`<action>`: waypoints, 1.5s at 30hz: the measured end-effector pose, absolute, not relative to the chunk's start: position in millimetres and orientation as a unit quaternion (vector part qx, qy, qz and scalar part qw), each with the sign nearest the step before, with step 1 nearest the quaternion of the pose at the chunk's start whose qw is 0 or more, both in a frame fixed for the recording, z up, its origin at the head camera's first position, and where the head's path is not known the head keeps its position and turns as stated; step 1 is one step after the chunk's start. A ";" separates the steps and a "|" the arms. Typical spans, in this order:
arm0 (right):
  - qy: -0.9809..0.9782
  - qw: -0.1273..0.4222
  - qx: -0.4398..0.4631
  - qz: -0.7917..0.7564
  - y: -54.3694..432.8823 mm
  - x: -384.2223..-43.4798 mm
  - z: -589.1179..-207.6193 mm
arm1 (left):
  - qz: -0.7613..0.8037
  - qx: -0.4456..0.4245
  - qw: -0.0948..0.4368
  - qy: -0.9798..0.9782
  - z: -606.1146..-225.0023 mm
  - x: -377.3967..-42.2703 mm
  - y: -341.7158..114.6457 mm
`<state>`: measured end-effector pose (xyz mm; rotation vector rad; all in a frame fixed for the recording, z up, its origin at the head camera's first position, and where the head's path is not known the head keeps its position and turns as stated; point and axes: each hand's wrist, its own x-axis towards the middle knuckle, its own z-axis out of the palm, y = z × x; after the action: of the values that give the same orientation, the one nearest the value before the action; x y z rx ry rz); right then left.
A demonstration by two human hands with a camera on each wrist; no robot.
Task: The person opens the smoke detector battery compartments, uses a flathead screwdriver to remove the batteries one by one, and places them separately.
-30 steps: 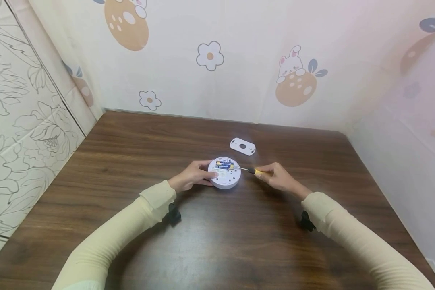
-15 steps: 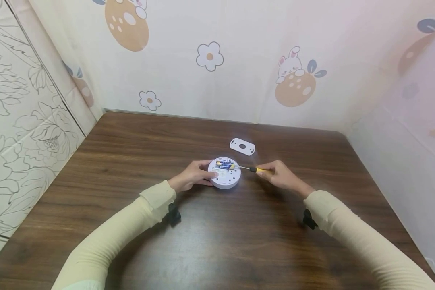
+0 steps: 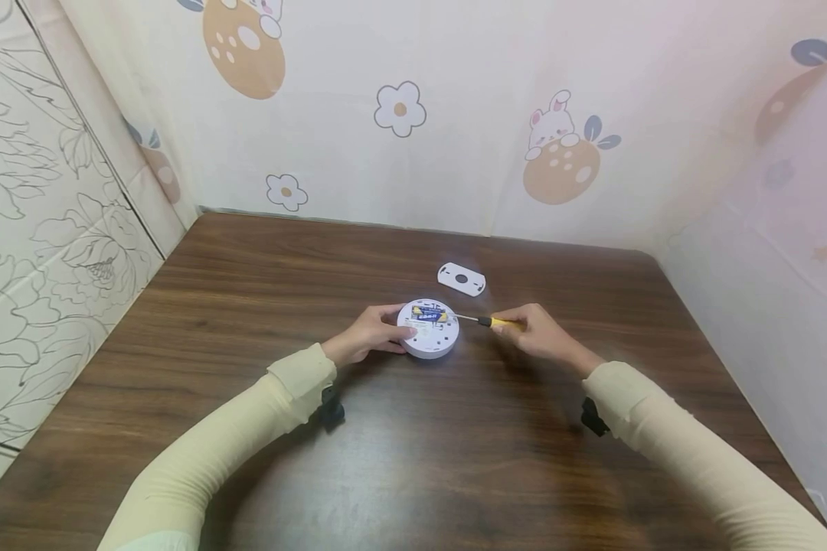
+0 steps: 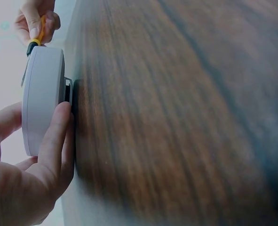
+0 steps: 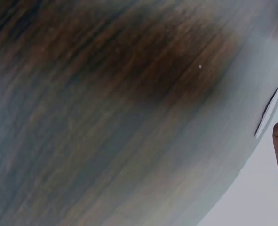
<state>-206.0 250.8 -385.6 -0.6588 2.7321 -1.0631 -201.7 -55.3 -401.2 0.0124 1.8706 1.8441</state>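
The person's right hand (image 3: 534, 330) curls its fingers around one yellow-and-black screwdriver (image 3: 485, 321), long axis nearly crosswise, tip pointing left to the batteries' right end. The left hand (image 3: 375, 330) has its thumb and fingers closed on the left side of one round white device (image 3: 430, 348), face up near the table's (image 3: 413, 467) middle. Two blue-and-yellow batteries (image 3: 427, 314) lie crosswise in its recess; one white plate (image 3: 473, 285) lies just beyond.

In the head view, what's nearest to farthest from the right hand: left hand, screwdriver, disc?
1. Screwdriver: held in the right hand.
2. Disc: left of the right hand.
3. Left hand: gripping the disc's left side.
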 end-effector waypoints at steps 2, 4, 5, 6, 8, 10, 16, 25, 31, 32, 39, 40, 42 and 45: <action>0.909 0.066 -0.216 -0.349 252.4 -205.9 -384.8 | 0.681 0.008 0.255 0.687 -401.2 -201.4 -55.1; 0.910 0.062 -0.220 -0.346 253.8 -205.5 -383.7 | 0.682 0.009 0.256 0.685 -401.5 -201.3 -55.0; 0.910 0.059 -0.223 -0.345 254.3 -205.2 -383.2 | 0.683 0.009 0.256 0.684 -401.6 -201.2 -55.2; 0.910 0.056 -0.225 -0.344 254.9 -204.8 -382.5 | 0.683 0.009 0.257 0.684 -401.8 -201.1 -55.3; 0.909 0.050 -0.229 -0.344 255.7 -203.7 -381.0 | 0.683 0.010 0.258 0.684 -401.9 -201.0 -55.9; 0.910 0.045 -0.230 -0.343 256.7 -202.5 -379.4 | 0.683 0.010 0.261 0.682 -401.6 -200.9 -56.6; 0.913 0.034 -0.223 -0.340 259.8 -200.7 -374.6 | 0.682 0.013 0.264 0.682 -399.0 -198.7 -61.4; 0.914 0.036 -0.221 -0.339 261.7 -198.3 -373.0 | 0.676 0.007 0.265 0.688 -399.9 -192.3 -73.2; 0.916 0.027 -0.218 -0.335 261.3 -198.4 -372.4 | 0.679 0.016 0.242 0.693 -400.7 -192.6 -72.5; 0.916 0.026 -0.218 -0.336 261.4 -198.4 -372.4 | 0.682 0.019 0.236 0.692 -401.0 -193.3 -71.3; 0.913 0.030 -0.223 -0.341 263.3 -199.2 -375.3 | 0.694 0.032 0.217 0.686 -402.8 -196.5 -63.4; 0.914 0.030 -0.222 -0.339 263.9 -198.7 -375.2 | 0.694 0.032 0.218 0.686 -402.5 -196.2 -62.6; 0.915 0.030 -0.219 -0.337 265.3 -198.2 -375.3 | 0.695 0.029 0.221 0.684 -400.7 -194.8 -61.4; 0.917 0.030 -0.216 -0.335 267.3 -197.2 -374.4 | 0.696 0.024 0.224 0.682 -399.3 -191.9 -61.1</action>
<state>-197.2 267.3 -374.4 -0.6665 2.8258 -1.0314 -191.9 -61.1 -399.3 0.0657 1.8825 1.9203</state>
